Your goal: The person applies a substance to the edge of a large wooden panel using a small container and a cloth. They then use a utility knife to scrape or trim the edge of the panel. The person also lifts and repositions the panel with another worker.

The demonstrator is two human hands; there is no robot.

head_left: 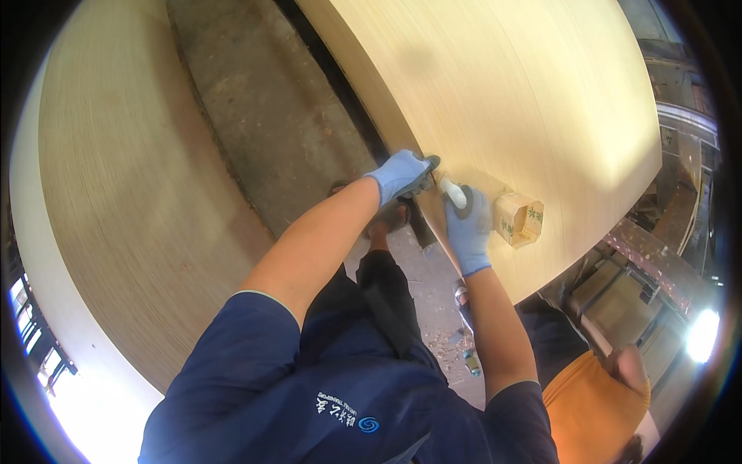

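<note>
Your gloved left hand (pixel 399 175) presses closed on the edge of a pale veneer sheet (pixel 525 93) topping the stack. Your right hand (pixel 468 224) grips a white tool (pixel 454 193) beside a small carton (pixel 519 219). Thin, stiff, probably brittle: hold its edge.

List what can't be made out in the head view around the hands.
- Left hand: its dark tool is mostly hidden by the glove; kind unclear.
- Right hand: only the white tool's tip shows above the fist.
- Small box: contents too small to tell.
- Sheet edge under both hands: covered.
- Lower right: glare washes it out.
</note>
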